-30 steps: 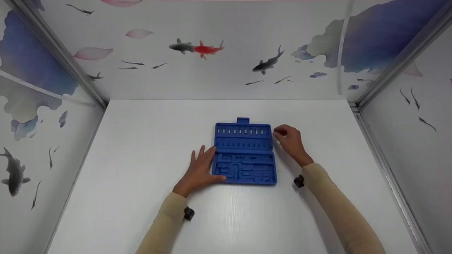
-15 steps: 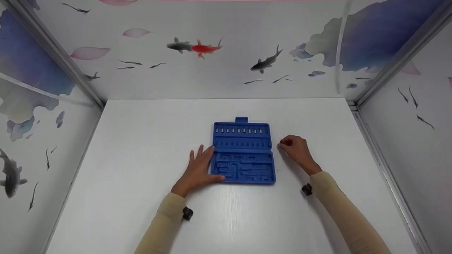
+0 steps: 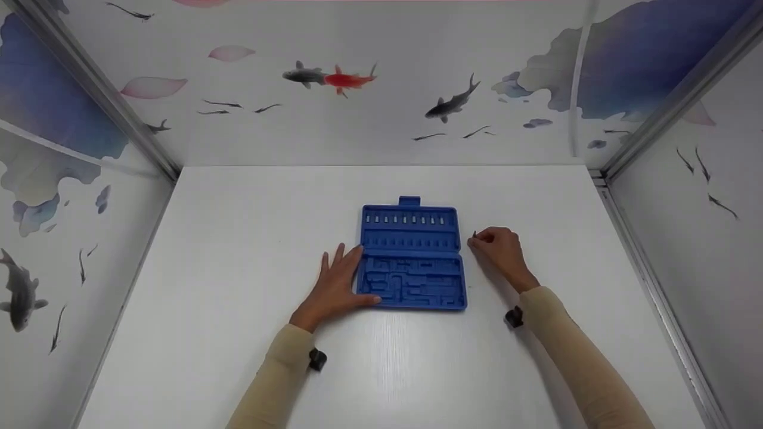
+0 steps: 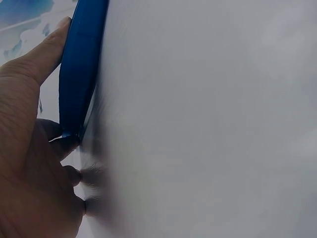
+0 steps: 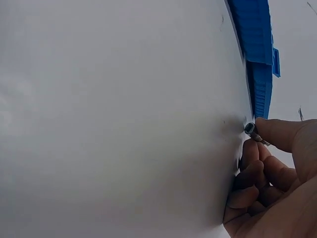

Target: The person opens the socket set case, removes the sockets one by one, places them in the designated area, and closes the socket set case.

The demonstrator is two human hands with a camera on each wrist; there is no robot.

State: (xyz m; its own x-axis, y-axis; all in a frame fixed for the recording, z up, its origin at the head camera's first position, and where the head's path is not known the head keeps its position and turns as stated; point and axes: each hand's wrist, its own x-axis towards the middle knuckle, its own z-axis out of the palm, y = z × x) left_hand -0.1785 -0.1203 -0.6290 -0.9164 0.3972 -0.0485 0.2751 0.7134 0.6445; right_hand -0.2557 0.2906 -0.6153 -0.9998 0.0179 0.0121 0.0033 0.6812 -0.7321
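Meanwhile, an open blue tool case [image 3: 412, 256] lies flat near the middle of the white bench [image 3: 238, 333], its hinged lid toward the far edge. A person's left hand [image 3: 334, 286] rests flat with straight fingers against the case's left side, thumb along its near edge. The right hand [image 3: 499, 250], just off the case's right side, has its fingers curled and pinches a small metal bit [image 5: 250, 130] between thumb and forefinger, its tip close to the bench surface. Fish-patterned walls [image 3: 381, 83] enclose the bench.
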